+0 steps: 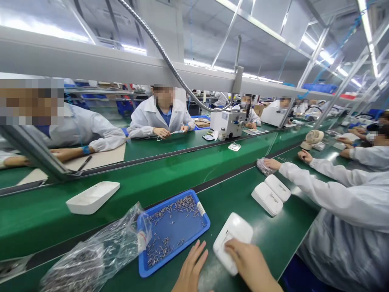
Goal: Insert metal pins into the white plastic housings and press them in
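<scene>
My right hand (251, 265) rests on a white plastic housing (235, 233) lying on the green bench, fingers curled over its near end. My left hand (191, 269) lies flat and open on the bench just left of it, fingertips close to the blue tray (182, 227). The tray holds several small metal screws scattered over its floor. A clear plastic bag (100, 253) with more screws lies to the tray's left, its mouth over the tray's corner.
A white housing (92, 197) sits on the green conveyor belt (170, 170) ahead. Two more white housings (271, 194) lie to the right by a co-worker's white sleeve (319, 188). Other people in white coats work across the belt beside a small machine (228, 123).
</scene>
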Action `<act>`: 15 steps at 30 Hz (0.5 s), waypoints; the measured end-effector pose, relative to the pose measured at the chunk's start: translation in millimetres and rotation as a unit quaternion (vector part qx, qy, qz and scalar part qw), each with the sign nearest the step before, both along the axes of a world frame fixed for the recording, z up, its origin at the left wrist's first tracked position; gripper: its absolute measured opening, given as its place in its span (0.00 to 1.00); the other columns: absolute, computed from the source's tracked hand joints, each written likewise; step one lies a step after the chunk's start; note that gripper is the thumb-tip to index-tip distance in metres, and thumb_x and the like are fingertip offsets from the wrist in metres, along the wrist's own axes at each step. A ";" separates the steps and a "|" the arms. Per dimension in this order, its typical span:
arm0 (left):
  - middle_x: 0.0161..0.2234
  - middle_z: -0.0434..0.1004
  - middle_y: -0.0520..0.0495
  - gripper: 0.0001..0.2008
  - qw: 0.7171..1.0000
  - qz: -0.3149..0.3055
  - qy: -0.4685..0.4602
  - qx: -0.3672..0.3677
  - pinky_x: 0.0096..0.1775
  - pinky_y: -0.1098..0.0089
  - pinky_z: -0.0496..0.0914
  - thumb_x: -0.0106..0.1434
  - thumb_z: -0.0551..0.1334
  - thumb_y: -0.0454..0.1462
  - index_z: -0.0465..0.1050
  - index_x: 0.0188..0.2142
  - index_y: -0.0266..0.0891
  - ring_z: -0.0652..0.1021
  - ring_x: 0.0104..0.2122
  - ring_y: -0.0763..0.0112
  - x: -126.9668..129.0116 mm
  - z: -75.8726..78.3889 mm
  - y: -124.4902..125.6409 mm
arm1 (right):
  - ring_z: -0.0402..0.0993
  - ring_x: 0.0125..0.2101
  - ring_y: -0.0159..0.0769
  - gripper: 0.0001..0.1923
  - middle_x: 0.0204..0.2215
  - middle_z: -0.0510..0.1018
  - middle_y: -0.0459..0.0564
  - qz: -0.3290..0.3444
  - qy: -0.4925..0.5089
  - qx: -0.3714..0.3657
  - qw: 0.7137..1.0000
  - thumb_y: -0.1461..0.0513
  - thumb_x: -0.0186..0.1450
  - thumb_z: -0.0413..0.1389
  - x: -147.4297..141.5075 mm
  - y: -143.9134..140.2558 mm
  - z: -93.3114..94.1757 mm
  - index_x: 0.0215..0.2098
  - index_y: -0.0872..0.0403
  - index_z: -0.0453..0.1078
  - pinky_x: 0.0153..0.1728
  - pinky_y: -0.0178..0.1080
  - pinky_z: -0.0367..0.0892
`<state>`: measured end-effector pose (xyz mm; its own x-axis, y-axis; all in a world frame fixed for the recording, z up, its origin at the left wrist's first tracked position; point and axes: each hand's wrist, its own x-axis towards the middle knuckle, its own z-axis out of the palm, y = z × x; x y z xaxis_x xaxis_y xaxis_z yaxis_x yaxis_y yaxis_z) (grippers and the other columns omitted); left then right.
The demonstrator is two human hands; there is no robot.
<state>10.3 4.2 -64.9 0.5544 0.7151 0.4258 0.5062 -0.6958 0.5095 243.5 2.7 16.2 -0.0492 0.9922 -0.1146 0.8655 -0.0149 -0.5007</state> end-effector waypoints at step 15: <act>0.66 0.56 0.39 0.16 0.947 0.019 -0.090 -0.307 0.66 0.59 0.59 0.73 0.53 0.42 0.66 0.57 0.42 0.63 0.65 0.60 -16.7 76.5 -15.8 | 0.82 0.42 0.41 0.15 0.44 0.83 0.49 0.195 0.198 -0.108 0.954 0.55 0.66 0.48 -47.8 1.8 -12.0 0.45 0.46 0.73 0.43 0.38 0.74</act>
<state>-6.4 -11.6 11.6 0.4813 0.8765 0.0073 0.3918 -0.2226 0.8927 195.7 4.5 4.2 -0.4923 0.8446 -0.2106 0.5694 0.1295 -0.8118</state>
